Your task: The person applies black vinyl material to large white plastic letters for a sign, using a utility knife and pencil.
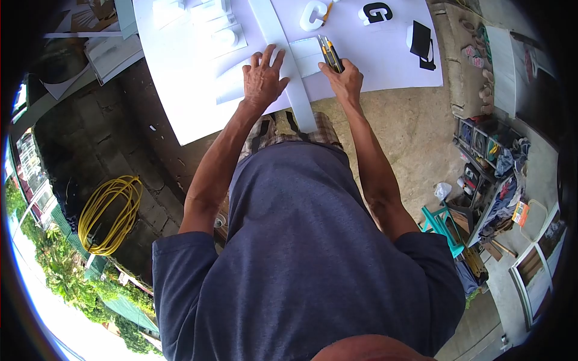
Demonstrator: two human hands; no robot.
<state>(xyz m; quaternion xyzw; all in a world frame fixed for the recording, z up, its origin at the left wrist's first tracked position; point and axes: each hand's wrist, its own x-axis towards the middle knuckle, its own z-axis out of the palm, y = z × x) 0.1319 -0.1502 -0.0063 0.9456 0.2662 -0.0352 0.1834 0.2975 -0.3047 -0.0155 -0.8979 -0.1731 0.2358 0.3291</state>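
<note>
My left hand (263, 79) lies palm down with fingers spread, its fingertips at the edge of a long pale straight strip (295, 90). The strip runs across the white tabletop (373, 60) and sticks out past its near edge toward my lap. In my right hand (346, 80) is a yellow-and-black utility knife (330, 53), its tip pointing away from me. Just left of the knife, a white rectangular sheet (306, 57) lies beside the strip. A white letter piece (312, 15) shaped like a C sits beyond it, with a thin yellow-orange tool (328, 12) against its right side.
A black-faced letter G (378, 12) and black cut pieces (421, 45) lie on the table's right. White raised shapes (224, 38) stand at left. A coiled yellow hose or cable (110, 215) rests on blocks at left; a green stool (444, 228) and loaded shelves (484, 144) are at right.
</note>
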